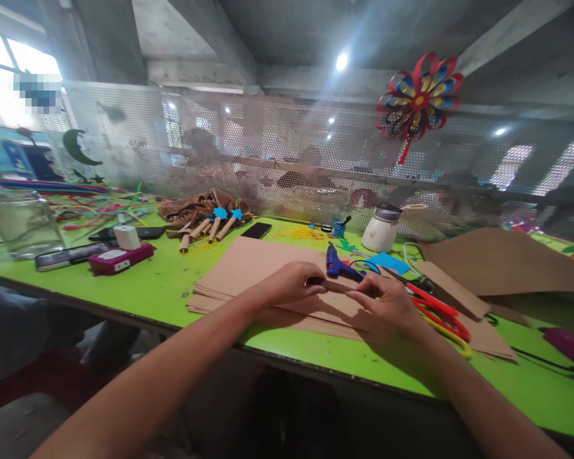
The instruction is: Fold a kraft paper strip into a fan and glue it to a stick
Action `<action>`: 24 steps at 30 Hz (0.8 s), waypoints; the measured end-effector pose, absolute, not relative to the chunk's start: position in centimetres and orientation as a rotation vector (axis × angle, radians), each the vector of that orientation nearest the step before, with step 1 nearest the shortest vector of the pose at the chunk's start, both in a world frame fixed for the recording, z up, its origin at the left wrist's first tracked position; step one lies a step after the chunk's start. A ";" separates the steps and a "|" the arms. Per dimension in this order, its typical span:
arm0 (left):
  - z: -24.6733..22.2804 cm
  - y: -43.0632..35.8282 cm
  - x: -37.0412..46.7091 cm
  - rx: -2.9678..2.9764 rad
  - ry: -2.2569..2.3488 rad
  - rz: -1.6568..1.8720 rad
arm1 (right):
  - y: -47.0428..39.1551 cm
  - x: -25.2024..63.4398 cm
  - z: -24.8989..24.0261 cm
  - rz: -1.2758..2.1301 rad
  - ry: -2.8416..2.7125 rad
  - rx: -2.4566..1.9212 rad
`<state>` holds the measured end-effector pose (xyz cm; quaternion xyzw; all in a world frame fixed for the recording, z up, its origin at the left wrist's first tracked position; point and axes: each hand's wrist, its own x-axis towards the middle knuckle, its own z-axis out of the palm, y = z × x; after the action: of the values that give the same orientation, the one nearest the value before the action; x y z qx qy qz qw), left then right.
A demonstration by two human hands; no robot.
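Between both hands, a narrow folded strip of brown paper (338,286) is held over a stack of brown paper sheets (258,261). My left hand (299,282) grips the strip's left end, its fingers curled round it. At the other end, the fingertips of my right hand (385,298) pinch the strip. Just behind the strip lies a blue glue gun (337,262). Red-handled scissors (435,303) and a yellow handle (447,333) are beside my right hand, partly hidden by it.
Paper rolls with blue stars (220,215) lie at the back, near a black phone (257,230). A white jar (381,228) stands behind blue sheets. A glass jar (23,223) and purple box (121,258) are left; large brown paper (511,261) is right.
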<state>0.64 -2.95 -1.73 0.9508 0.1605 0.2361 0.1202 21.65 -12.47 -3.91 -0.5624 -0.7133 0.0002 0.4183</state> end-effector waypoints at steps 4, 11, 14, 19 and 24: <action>-2.2 -2.5 1.1 2.779 0.414 0.795 | -12.6 21.6 -3.6 -0.012 -1.775 -1.399; -2.0 -2.3 0.9 2.729 0.391 0.969 | -12.1 22.1 -3.8 0.031 -1.794 -1.396; -1.9 -2.5 0.8 2.712 0.347 1.029 | -11.8 22.3 -4.2 0.002 -1.834 -1.383; -2.0 -2.3 0.9 2.591 0.307 1.117 | -11.6 22.5 -4.7 -0.114 -1.888 -1.366; -2.2 -1.9 1.0 2.473 0.333 1.118 | -11.7 22.6 -4.9 -0.259 -1.896 -1.327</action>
<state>1.04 -1.89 -2.24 0.8857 0.1193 0.4005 0.2021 22.58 -11.65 -4.92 -0.5233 -0.7480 -0.1023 0.3953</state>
